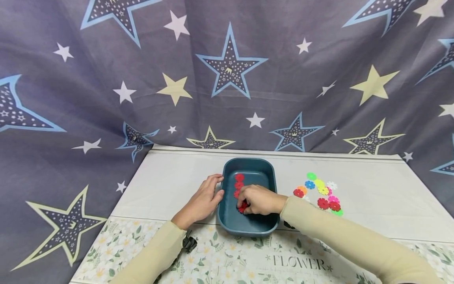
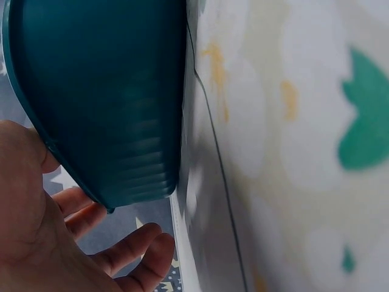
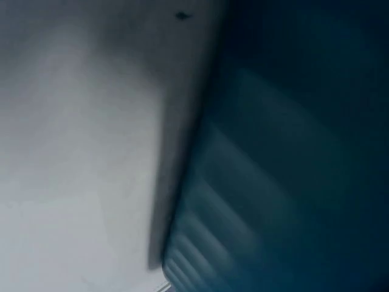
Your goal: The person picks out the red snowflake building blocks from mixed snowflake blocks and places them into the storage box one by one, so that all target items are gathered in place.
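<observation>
A dark teal rectangular box [image 1: 248, 227] stands upright on the table in the head view. My right hand [image 1: 260, 199] reaches over its right side, and the fingers pinch a red flower-shaped disc [image 1: 242, 208] low inside. Several more red flower discs [image 1: 239, 185] lie in a line along the box floor just beyond those fingers. At the left side of the box, my left hand [image 1: 203, 199] touches the rim with thumb and fingertips, its other fingers loosely spread in the left wrist view. The right wrist view shows only the box's outer wall [image 3: 292, 182], with the hand out of sight.
Right of the box lies a loose group of flower discs, among them a blue one [image 1: 309, 184], a yellow one [image 1: 323, 190] and a dark red one [image 1: 323, 203]. A white tabletop cloth [image 1: 170, 177] with a floral front strip [image 1: 220, 256] meets a star-patterned curtain [image 1: 142, 106] behind.
</observation>
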`<control>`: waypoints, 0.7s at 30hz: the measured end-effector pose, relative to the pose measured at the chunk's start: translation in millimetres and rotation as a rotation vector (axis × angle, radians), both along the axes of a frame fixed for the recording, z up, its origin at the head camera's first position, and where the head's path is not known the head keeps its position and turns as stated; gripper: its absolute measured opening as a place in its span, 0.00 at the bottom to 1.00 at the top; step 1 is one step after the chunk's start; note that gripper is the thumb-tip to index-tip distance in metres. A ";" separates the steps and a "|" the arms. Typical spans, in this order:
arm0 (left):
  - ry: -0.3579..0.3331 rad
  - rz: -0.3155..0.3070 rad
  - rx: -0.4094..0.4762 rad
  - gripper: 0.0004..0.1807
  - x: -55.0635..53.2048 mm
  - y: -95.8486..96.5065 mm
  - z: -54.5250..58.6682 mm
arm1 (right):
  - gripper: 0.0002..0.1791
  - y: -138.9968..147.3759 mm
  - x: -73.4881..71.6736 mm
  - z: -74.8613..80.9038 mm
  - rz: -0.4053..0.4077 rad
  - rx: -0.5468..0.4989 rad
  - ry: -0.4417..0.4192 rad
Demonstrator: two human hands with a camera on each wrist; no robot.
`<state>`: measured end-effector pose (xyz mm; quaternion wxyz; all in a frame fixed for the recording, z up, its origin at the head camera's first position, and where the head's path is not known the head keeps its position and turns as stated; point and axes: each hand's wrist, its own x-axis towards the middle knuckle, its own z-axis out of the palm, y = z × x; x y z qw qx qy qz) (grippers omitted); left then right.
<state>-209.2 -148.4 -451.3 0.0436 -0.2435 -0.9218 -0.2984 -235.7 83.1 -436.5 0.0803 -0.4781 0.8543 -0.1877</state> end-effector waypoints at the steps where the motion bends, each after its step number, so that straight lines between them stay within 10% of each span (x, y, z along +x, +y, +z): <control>1: -0.001 0.000 0.002 0.22 0.1 0.1 0.3 | 0.11 -0.7 0.0 -0.1 0.004 0.000 0.002; 21: 0.001 0.009 -0.006 0.22 0.7 1.2 1.4 | 0.17 1.6 -0.7 -2.9 0.054 0.057 0.108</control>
